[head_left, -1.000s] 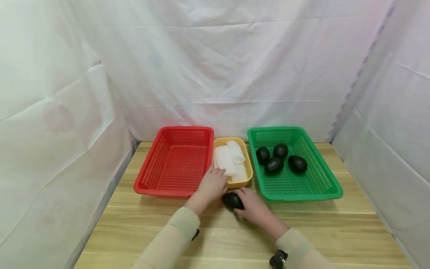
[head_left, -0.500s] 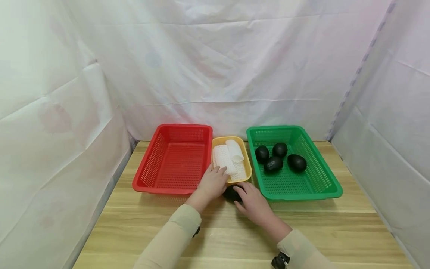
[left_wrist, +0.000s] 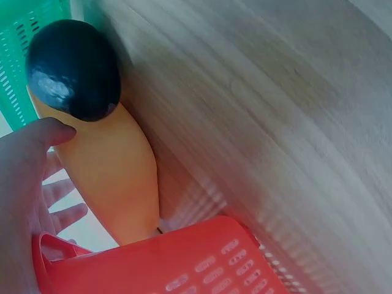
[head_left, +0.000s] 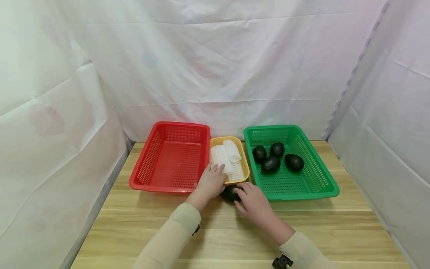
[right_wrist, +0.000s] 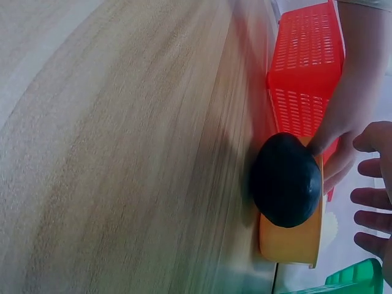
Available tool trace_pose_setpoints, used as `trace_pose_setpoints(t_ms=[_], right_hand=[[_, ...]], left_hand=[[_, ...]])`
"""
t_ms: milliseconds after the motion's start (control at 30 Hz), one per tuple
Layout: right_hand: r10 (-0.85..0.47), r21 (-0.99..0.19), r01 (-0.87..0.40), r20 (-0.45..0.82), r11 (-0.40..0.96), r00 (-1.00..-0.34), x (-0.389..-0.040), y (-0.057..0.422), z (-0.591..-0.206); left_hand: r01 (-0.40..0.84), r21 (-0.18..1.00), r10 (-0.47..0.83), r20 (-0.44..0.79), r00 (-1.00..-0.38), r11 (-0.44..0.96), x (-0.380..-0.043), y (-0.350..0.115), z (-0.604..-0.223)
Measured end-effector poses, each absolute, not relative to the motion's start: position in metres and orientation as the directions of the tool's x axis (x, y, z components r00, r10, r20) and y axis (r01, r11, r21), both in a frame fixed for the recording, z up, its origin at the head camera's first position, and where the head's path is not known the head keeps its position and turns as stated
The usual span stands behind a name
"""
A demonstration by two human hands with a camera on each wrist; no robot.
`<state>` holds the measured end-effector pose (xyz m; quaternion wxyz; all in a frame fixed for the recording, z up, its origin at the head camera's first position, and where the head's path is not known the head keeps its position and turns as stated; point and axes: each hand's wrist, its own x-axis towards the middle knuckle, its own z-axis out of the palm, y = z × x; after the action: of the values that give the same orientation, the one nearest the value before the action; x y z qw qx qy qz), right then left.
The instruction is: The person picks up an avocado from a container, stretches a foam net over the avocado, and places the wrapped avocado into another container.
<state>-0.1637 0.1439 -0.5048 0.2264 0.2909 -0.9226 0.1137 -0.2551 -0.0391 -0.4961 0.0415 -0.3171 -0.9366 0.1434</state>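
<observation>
A dark avocado [head_left: 230,194] lies on the table against the front of the small yellow basket [head_left: 246,173]. White foam net sleeves [head_left: 231,150] fill that basket. My left hand [head_left: 211,184] reaches over the basket's front rim, fingertips at the nearest sleeve. Its thumb sits at the rim near the avocado [left_wrist: 73,70] in the left wrist view, fingers extended. My right hand [head_left: 256,204] hovers just right of the avocado. In the right wrist view, its spread fingers [right_wrist: 370,197] stand apart from the avocado [right_wrist: 286,180].
A red basket [head_left: 168,189] stands left of the yellow one, beside my left hand. To the right, a green basket [head_left: 302,196] holds several avocados [head_left: 270,164]. White cloth [head_left: 215,63] hangs behind and at both sides of the wooden table [head_left: 218,239].
The avocado has shifted forward to the yellow basket's front. My right hand gripped it earlier and has since loosened off it. My left hand stays over the foam sleeves.
</observation>
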Motion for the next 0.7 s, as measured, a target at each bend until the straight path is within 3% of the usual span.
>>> trace_pose_setpoints(t_ms=[500,700], right_hand=[[-0.482,-0.077,-0.57,0.448,0.818,-0.753,-0.167,0.1507,-0.5055],[-0.494,-0.059,-0.566,0.419,0.822,-0.761,-0.1673,0.1521,-0.5071]], left_hand=[[0.579,-0.28,0.588,-0.059,-0.807,0.766,-0.2618,-0.0433,-0.4941],[0.57,-0.216,0.581,-0.018,-0.814,0.792,-0.2644,-0.0467,-0.4948]])
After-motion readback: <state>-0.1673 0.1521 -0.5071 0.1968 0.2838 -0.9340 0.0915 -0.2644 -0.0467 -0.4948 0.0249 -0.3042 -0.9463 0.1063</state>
